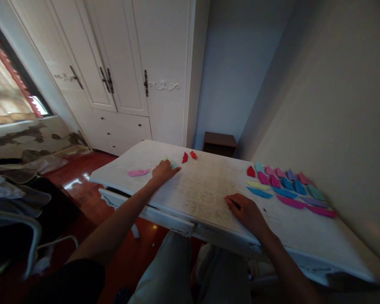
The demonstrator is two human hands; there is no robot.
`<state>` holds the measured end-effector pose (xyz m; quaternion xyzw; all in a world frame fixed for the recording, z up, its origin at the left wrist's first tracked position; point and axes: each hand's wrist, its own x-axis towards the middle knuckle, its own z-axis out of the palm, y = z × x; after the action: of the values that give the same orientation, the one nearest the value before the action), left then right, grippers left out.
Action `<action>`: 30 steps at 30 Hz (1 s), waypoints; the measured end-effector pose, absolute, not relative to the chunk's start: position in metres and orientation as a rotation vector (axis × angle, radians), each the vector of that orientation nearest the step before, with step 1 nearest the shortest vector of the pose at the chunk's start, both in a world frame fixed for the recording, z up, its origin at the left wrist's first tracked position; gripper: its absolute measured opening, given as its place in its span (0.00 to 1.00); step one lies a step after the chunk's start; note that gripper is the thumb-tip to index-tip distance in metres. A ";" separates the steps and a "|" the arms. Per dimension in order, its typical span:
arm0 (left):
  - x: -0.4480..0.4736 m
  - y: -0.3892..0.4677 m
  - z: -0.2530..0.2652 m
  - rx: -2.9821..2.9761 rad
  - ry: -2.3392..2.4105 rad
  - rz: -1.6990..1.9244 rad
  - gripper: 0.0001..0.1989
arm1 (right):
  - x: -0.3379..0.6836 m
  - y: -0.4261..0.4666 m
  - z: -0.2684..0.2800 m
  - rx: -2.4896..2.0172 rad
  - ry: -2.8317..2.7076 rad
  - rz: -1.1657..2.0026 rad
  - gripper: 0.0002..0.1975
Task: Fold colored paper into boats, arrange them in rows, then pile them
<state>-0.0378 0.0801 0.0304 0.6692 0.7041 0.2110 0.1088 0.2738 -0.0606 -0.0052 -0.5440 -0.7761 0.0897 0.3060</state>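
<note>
My left hand reaches across the white table with its thumb stretched out to the right. It lies over small pale green and pale blue folded papers, partly covering them. A pink folded paper strip is just left of that hand. Two small red folded papers lie beyond it to the right. My right hand rests on the tabletop with curled fingers, and nothing shows in them. Further right, several colourful folded paper boats stand in rows, with long flat pieces such as a magenta one in front.
A wall runs along the table's right side. Behind stand a white wardrobe and a small brown cabinet. An open drawer juts out at the front edge. To the left is a chair frame beside piled cloth.
</note>
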 end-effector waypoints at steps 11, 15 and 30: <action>-0.037 0.068 0.025 2.156 1.974 0.639 0.13 | 0.274 -0.061 -0.003 -1.428 -2.027 0.266 0.14; -0.050 0.059 0.018 2.226 1.846 0.767 0.12 | 0.276 -0.060 -0.004 -1.411 -2.022 0.291 0.14; 0.028 0.005 0.065 2.706 0.913 1.043 0.10 | 0.266 -0.065 0.001 -1.589 -2.163 0.086 0.12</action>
<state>0.0284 0.0050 0.0652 0.8889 0.2999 0.3427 0.0505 0.2661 -0.0646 0.0009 -0.5765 -0.7846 0.0312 0.2260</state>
